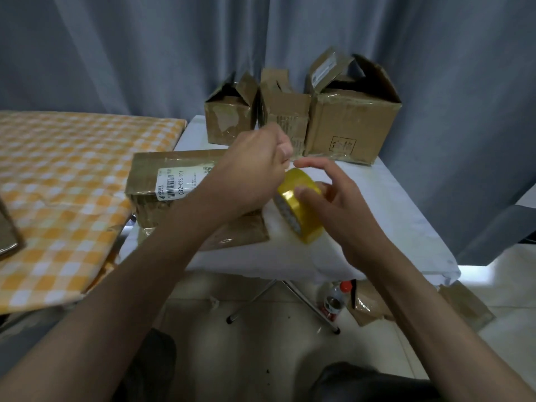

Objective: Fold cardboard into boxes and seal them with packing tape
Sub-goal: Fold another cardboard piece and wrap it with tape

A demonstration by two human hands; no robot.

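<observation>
Head view: right hand (327, 198) grips tilted tape roll (301, 207), hole facing lower-left; left hand (255, 169) pinches its end.

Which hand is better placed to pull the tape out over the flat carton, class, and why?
Probably the left hand: it seems to pinch something at the top of the tape roll, likely the free end, and hovers over the flat carton. The right hand grips the roll, steadying it.

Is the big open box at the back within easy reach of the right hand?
Probably yes: the big open box stands just beyond the right hand, nothing between, though that hand holds the tape roll.
</observation>
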